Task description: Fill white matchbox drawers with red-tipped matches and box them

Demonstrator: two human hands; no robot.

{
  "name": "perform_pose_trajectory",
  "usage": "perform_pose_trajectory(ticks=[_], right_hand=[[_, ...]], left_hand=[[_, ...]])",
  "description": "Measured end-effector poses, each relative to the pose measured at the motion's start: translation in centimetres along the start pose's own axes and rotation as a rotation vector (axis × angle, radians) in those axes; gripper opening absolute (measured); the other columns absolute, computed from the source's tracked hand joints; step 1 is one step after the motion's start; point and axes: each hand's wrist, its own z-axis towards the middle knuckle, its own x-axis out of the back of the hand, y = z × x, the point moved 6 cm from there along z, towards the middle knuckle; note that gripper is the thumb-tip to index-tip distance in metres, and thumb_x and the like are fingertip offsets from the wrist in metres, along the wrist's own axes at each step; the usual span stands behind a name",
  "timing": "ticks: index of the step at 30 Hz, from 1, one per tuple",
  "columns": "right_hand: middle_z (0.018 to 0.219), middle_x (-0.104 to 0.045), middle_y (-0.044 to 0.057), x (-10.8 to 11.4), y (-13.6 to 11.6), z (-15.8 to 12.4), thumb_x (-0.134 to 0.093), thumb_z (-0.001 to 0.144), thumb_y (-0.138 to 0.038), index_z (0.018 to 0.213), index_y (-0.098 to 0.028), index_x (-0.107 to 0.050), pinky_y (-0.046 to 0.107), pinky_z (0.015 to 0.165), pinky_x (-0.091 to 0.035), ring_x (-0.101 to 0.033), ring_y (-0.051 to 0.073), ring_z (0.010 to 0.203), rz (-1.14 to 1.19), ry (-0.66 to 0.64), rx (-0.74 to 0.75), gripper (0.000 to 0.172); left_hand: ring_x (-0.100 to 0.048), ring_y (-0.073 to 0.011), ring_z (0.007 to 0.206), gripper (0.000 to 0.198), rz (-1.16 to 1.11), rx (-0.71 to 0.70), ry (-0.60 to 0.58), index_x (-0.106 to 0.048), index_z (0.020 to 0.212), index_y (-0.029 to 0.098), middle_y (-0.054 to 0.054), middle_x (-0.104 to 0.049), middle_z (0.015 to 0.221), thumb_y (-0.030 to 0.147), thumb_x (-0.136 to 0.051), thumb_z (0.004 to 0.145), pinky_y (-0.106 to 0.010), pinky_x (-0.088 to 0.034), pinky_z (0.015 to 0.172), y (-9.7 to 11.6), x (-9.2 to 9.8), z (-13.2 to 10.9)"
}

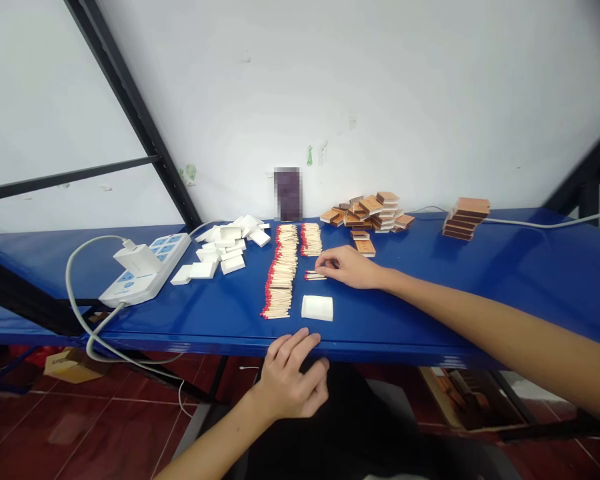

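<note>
My right hand point(349, 267) is over the blue table, thumb and fingertips pinched together at a few red-tipped matches point(314, 276). Part of those matches is hidden under the fingertips. To their left runs a long row of matches point(281, 273), with a shorter row of matches point(311, 240) behind. A white matchbox tray point(317, 308) lies nearer the front edge, between my two hands. My left hand point(295, 377) rests at the table's front edge, fingers loosely bent and apart, holding nothing.
White matchbox trays point(230, 243) are heaped at the left, beside a power strip point(147, 270) with a plugged-in charger point(137, 259). Brown matchbox sleeves point(373, 212) are piled at the back right; a stack of matchbox sleeves point(466, 219) stands farther right. Black metal posts point(135, 113) frame the table.
</note>
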Motion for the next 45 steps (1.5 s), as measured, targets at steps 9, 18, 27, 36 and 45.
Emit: perform_pose_trajectory(ticks=[9, 18, 27, 36, 45], right_hand=[[0.067, -0.058, -0.002, -0.1, -0.1, 0.0, -0.056, 0.091, -0.036, 0.087, -0.017, -0.068, 0.024, 0.06, -0.029, -0.048, 0.012, 0.061, 0.031, -0.017, 0.002, 0.023], [0.064, -0.055, -0.003, 0.0, 0.1, 0.0, -0.047, 0.084, -0.015, 0.09, -0.017, -0.067, 0.024, 0.06, -0.032, -0.046, 0.011, 0.059, 0.066, -0.013, 0.005, 0.021], [0.061, -0.051, -0.005, -0.1, 0.0, 0.0, -0.051, 0.078, -0.013, 0.093, -0.017, -0.066, 0.024, 0.059, -0.03, -0.045, 0.011, 0.057, 0.003, -0.026, -0.018, 0.022], [0.061, -0.053, -0.004, 0.1, -0.6, -0.3, -0.05, 0.083, -0.014, 0.097, -0.017, -0.07, 0.024, 0.058, -0.031, -0.046, 0.012, 0.057, -0.017, -0.003, 0.026, 0.024], [0.095, -0.075, 0.006, -0.2, -2.9, -1.2, -0.048, 0.088, -0.01, 0.107, -0.018, -0.075, 0.027, 0.075, -0.045, -0.066, 0.017, 0.081, -0.057, -0.032, 0.267, 0.034]], left_hand=[[-0.061, -0.025, 0.11, 0.014, -0.006, -0.001, 0.0, -0.069, 0.083, 0.024, -0.008, -0.069, 0.112, 0.021, -0.064, 0.07, -0.038, -0.041, 0.095, 0.0, 0.0, -0.1], [-0.062, -0.0246, 0.11, 0.014, -0.002, -0.001, 0.002, -0.069, 0.083, 0.024, -0.008, -0.069, 0.111, 0.021, -0.063, 0.07, -0.038, -0.041, 0.096, 0.0, 0.0, -0.1], [-0.063, -0.0249, 0.108, 0.015, 0.006, 0.011, -0.005, -0.069, 0.083, 0.025, -0.006, -0.07, 0.112, 0.021, -0.063, 0.07, -0.039, -0.042, 0.096, 0.0, 0.0, -0.1], [-0.062, -0.0246, 0.111, 0.014, 0.004, 0.002, -0.002, -0.069, 0.083, 0.024, -0.008, -0.069, 0.111, 0.021, -0.063, 0.071, -0.038, -0.042, 0.095, 0.0, 0.0, -0.1], [-0.062, -0.0242, 0.111, 0.013, 0.01, 0.0, -0.004, -0.069, 0.083, 0.025, -0.007, -0.07, 0.109, 0.021, -0.062, 0.072, -0.038, -0.042, 0.094, 0.0, 0.0, -0.1]])
